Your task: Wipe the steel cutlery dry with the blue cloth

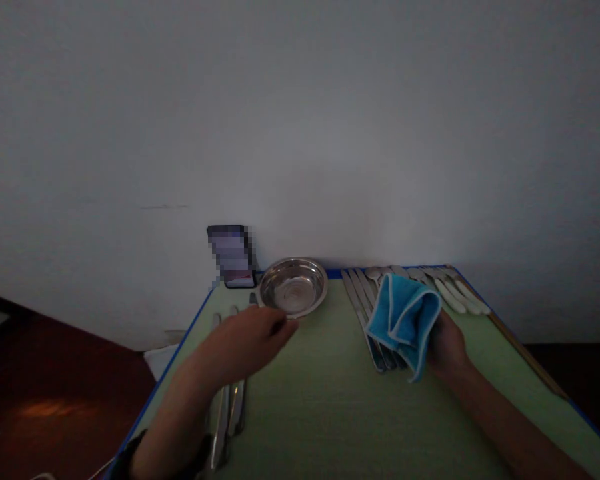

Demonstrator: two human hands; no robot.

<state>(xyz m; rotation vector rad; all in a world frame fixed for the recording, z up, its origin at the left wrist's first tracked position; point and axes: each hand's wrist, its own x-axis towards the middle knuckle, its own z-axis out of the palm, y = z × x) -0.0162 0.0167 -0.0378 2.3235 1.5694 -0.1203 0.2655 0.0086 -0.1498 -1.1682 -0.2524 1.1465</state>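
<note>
Your right hand holds the blue cloth on the right side of the tabletop, with the grip closed on the cloth's right side and most of the fingers hidden behind it. Your left hand is over on the left, bent at the wrist with its fingers curled down; you can't see the fingertips here, so I cannot tell if that grip is pinching anything. Between your two hands there is a wide stretch of green top, and it runs down toward you, so there is room to move there. The far edge is blue and sits by the wall, so there is little room that way. The left edge is blue too, and a brown strip runs along part of the right edge. The cloth is folded and floppy. Its long way goes from the wall side toward you, leaning a bit to the right, and one corner points down at you. It covers part of the long metal handles, which also point your way. The white handles slant beside the right edge. More long cutlery lies by your left arm, and the metal bowl sits just past your left hand, near the far edge.
</note>
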